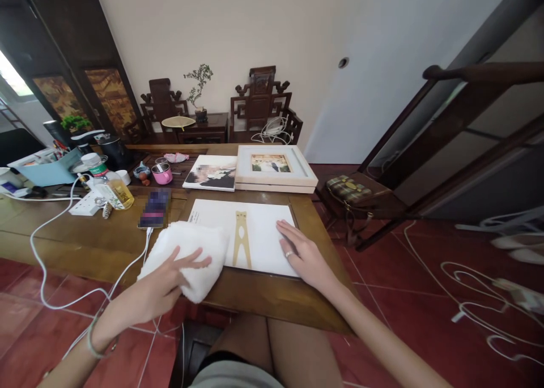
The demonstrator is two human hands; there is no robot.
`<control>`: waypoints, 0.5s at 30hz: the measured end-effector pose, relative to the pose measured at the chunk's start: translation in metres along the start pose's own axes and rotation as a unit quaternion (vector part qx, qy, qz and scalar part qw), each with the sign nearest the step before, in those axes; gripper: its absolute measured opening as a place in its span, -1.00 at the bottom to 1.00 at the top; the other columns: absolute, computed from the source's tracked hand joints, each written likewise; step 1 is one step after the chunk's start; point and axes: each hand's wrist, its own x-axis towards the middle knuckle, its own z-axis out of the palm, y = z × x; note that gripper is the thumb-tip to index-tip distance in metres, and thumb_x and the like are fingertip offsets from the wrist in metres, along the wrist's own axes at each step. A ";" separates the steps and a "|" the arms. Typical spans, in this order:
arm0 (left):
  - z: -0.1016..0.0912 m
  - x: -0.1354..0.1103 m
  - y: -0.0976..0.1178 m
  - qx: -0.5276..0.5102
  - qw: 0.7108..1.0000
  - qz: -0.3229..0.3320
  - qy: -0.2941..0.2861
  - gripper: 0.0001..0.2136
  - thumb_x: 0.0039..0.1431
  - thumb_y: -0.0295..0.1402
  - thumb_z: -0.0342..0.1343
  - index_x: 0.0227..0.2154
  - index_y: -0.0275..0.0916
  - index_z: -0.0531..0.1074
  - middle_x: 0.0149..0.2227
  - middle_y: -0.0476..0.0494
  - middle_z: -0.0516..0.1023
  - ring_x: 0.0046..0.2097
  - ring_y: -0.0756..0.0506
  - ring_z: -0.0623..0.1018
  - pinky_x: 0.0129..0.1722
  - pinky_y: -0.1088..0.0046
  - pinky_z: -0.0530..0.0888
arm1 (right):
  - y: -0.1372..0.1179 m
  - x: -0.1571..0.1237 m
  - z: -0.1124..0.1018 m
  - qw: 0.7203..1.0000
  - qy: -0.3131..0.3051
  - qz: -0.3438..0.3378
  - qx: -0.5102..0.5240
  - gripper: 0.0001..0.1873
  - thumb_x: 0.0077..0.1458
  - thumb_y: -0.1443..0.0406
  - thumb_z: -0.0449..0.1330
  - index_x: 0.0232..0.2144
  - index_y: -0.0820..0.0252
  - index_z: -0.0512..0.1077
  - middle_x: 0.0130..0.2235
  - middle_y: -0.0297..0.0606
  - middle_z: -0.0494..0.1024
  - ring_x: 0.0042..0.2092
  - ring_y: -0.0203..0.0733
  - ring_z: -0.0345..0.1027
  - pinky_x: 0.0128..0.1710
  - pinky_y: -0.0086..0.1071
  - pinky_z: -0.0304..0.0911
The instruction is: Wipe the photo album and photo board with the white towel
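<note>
My left hand (170,279) lies on a folded white towel (187,252) at the near edge of the wooden table (106,235), fingers spread over the cloth and thumb curled around its near edge. My right hand (301,252) rests flat with fingers stretched out on the right side of a white frame back (263,229) lying face down. A pale wooden stand piece (241,238) runs down the middle of that white board, between my hands. The towel overlaps the board's left edge.
Behind the board lie a white framed photo (274,167) and a photo print (211,173). A phone (155,208) with a white cable, a power strip (85,204), bottles and a pink cup (162,174) crowd the left. Carved chairs (259,107) stand by the wall; a stair rail (467,93) rises right.
</note>
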 end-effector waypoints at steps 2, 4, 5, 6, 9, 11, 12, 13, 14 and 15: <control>-0.003 0.004 -0.004 -0.016 1.000 0.010 -0.010 -0.58 0.05 -0.67 -0.18 -0.31 -0.13 0.52 0.28 0.13 0.14 0.35 -0.05 -0.01 0.34 0.18 -0.18 | 0.000 0.000 0.000 1.000 0.002 0.002 0.002 -0.57 0.19 0.25 0.00 0.07 0.19 0.39 0.17 -0.10 0.38 0.23 -0.01 0.18 0.26 0.05 0.05; -0.010 0.019 -0.013 -0.037 0.999 0.010 -0.026 -0.60 0.06 -0.67 -0.19 -0.33 -0.17 0.50 0.25 0.09 0.21 0.33 -0.04 0.06 0.34 0.20 -0.13 | -0.001 0.000 0.000 1.000 0.001 0.003 -0.001 -0.56 0.19 0.23 0.00 0.07 0.21 0.39 0.17 -0.07 0.38 0.23 0.00 0.18 0.26 0.04 0.06; -0.014 0.029 -0.018 -0.044 0.999 0.002 -0.031 -0.62 0.07 -0.65 -0.18 -0.31 -0.17 0.50 0.21 0.06 0.29 0.31 -0.05 0.13 0.33 0.21 -0.09 | -0.001 0.000 -0.001 1.000 0.000 0.004 -0.002 -0.56 0.20 0.23 -0.01 0.07 0.22 0.39 0.17 -0.07 0.38 0.23 0.00 0.18 0.26 0.04 0.06; -0.018 0.040 -0.024 -0.047 0.998 -0.010 -0.032 -0.63 0.09 -0.63 -0.16 -0.28 -0.17 0.51 0.15 0.03 0.38 0.28 -0.06 0.22 0.32 0.23 -0.04 | -0.001 -0.001 -0.001 1.000 0.000 0.005 -0.001 -0.56 0.20 0.23 -0.01 0.07 0.21 0.39 0.17 -0.08 0.37 0.23 -0.01 0.18 0.26 0.04 0.05; -0.030 0.078 -0.048 -0.038 0.998 -0.045 -0.021 -0.68 0.10 -0.53 -0.10 -0.21 -0.20 0.52 -0.03 -0.03 0.54 0.11 -0.11 0.43 0.25 0.29 0.14 | -0.001 -0.001 -0.001 1.000 0.001 0.005 0.005 -0.57 0.19 0.24 0.00 0.08 0.16 0.38 0.17 -0.13 0.38 0.24 -0.02 0.17 0.27 0.03 0.03; -0.035 0.105 -0.065 -0.032 0.998 -0.055 -0.004 -0.69 0.08 -0.50 -0.09 -0.22 -0.23 0.53 -0.07 -0.05 0.57 0.04 -0.13 0.48 0.19 0.33 0.23 | -0.001 -0.001 -0.001 1.000 -0.001 0.005 0.006 -0.57 0.19 0.24 0.00 0.08 0.16 0.38 0.17 -0.13 0.38 0.24 -0.02 0.17 0.27 0.03 0.04; -0.036 0.117 -0.073 -0.030 0.998 -0.056 0.006 -0.69 0.08 -0.49 -0.09 -0.22 -0.24 0.53 -0.08 -0.05 0.57 0.03 -0.13 0.48 0.18 0.32 0.24 | -0.001 -0.001 -0.001 1.000 -0.002 0.005 0.004 -0.57 0.19 0.24 0.00 0.08 0.16 0.38 0.17 -0.13 0.38 0.24 -0.02 0.17 0.27 0.03 0.04; -0.036 0.129 -0.081 -0.027 0.998 -0.058 0.017 -0.69 0.08 -0.49 -0.10 -0.22 -0.25 0.52 -0.08 -0.06 0.57 0.04 -0.14 0.47 0.21 0.29 0.20 | -0.001 -0.001 -0.002 1.000 -0.003 0.005 0.001 -0.57 0.19 0.24 0.00 0.08 0.18 0.38 0.17 -0.12 0.38 0.24 -0.02 0.17 0.27 0.03 0.04; -0.035 0.138 -0.086 -0.024 0.998 -0.059 0.027 -0.68 0.10 -0.49 -0.12 -0.21 -0.27 0.51 -0.06 -0.07 0.56 0.07 -0.15 0.45 0.24 0.23 0.13 | -0.002 0.000 -0.002 1.000 -0.005 0.006 -0.003 -0.56 0.20 0.24 -0.01 0.08 0.20 0.38 0.17 -0.10 0.37 0.24 -0.02 0.17 0.27 0.03 0.04; -0.033 0.146 -0.090 -0.021 0.997 -0.060 0.034 -0.67 0.11 -0.49 -0.14 -0.19 -0.28 0.50 -0.02 -0.09 0.53 0.13 -0.15 0.40 0.28 0.17 0.03 | -0.002 0.000 -0.002 1.000 -0.007 0.008 -0.007 -0.56 0.20 0.24 -0.01 0.08 0.22 0.38 0.17 -0.07 0.37 0.24 -0.02 0.17 0.27 0.03 0.04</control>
